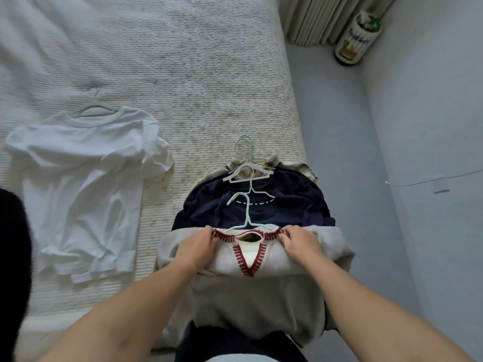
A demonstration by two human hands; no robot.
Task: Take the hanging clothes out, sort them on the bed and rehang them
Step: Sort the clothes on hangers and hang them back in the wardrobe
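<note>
Both hands, left hand and right hand, pinch my grey sweater by its collar, atop the pile at the bed edge. Tugging unevenly could snag the mint hanger, dragging the navy top floorward.

A home bedroom: a bed with clothes on hangers, a radiator nearby.
</note>
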